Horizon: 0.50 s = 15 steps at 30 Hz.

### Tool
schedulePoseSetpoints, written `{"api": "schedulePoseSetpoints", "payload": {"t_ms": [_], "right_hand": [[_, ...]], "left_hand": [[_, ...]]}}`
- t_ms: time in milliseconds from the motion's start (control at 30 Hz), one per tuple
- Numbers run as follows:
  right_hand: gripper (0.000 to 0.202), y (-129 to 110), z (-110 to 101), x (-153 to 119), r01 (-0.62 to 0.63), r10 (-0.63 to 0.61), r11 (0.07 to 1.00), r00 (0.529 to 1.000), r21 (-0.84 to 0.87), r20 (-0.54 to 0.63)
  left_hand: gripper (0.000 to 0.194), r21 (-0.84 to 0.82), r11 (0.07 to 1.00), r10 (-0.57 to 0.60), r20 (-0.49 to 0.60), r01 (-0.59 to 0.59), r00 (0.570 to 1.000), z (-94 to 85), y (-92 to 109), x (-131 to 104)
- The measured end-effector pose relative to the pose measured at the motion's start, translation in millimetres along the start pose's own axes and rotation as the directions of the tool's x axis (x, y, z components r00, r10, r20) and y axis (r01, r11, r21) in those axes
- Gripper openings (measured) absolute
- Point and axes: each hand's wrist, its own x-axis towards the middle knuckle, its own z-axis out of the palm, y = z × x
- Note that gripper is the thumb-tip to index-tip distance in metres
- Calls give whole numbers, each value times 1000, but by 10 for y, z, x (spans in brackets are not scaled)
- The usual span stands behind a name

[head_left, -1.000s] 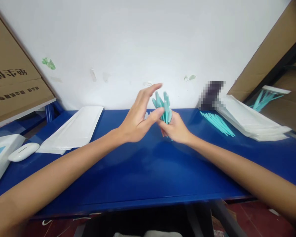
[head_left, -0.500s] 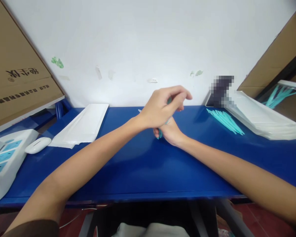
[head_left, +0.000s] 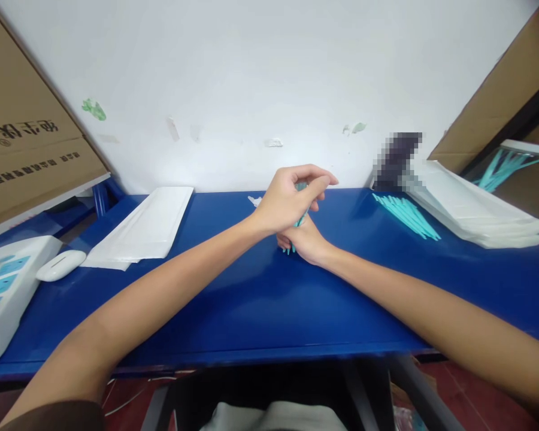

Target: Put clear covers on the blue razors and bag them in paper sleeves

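Turquoise sticks (head_left: 301, 219) are held as a bundle over a glossy blue table (head_left: 251, 311).
The lower part is clasped by the right hand (head_left: 308, 239), with tips poking out beneath its fingers; the upper part is cupped by the curled left hand (head_left: 291, 194), though whether it is pressed cannot be told. Light weight and fair stiffness are suggested (plastic, seemingly); since slim shafts may be slid apart easily, they are probably best gripped together around the middle. Loose sticks (head_left: 406, 216) are laid at right beside stacked white packets (head_left: 471, 206); the scrap-marked white wall (head_left: 251, 72) is flanked at left by a cardboard box (head_left: 27, 120).
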Motion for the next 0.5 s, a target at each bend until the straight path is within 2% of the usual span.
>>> {"api": "schedulePoseSetpoints", "payload": {"t_ms": [133,233,333,500], "right_hand": [[30,-9,-17,8,24,-24,1000,998,6,-57],[31,-32,-36,3,48,-51,998,993,-38,-107],[32,-67,-34,-4,16,-21,999,994,-44,-108],[31,-72,-35,16,-24,22,999,996,-27,-90]], "left_hand": [[17,-251,967,-42,20,45,999,-19,22,16],[31,-355,931,-71,58,87,996,-75,46,31],[42,-288,951,-104,50,114,993,-104,17,43],[43,-44,999,1,54,1,999,-53,-113,61]]}}
